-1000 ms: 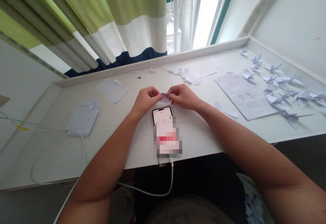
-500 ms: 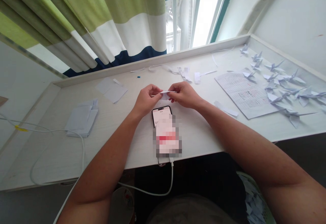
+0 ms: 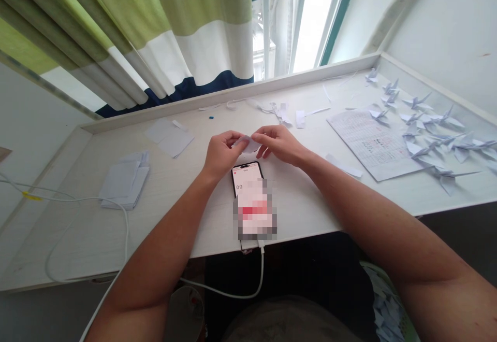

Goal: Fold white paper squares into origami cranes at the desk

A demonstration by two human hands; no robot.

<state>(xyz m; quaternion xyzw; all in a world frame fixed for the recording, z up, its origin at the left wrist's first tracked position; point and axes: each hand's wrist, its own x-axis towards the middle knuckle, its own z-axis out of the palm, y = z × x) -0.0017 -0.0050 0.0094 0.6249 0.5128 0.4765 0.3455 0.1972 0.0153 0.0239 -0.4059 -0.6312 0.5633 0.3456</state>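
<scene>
Between my hands is a small folded piece of white paper [image 3: 251, 146], held above the desk just beyond the phone. My left hand [image 3: 225, 151] pinches its left side between thumb and fingers. At the upper right edge of the paper, my right hand [image 3: 280, 144] is closed, with thumb and forefinger pressed on it. The fingers hide part of the folds. A phone [image 3: 251, 172] with a lit, partly blurred screen lies below the hands, plugged into a white cable [image 3: 263, 269].
Many folded paper cranes [image 3: 430, 119] stand at the right, some on a written sheet [image 3: 373, 145]. Loose sheets [image 3: 171, 137] and a paper stack [image 3: 122, 181] lie left. Paper scraps [image 3: 285, 114] are behind my hands. A basket [image 3: 407, 326] of folded paper sits below the desk.
The paper has turned so more of its face shows. My right hand's fingers have shifted to its upper edge, and my left hand has moved slightly left.
</scene>
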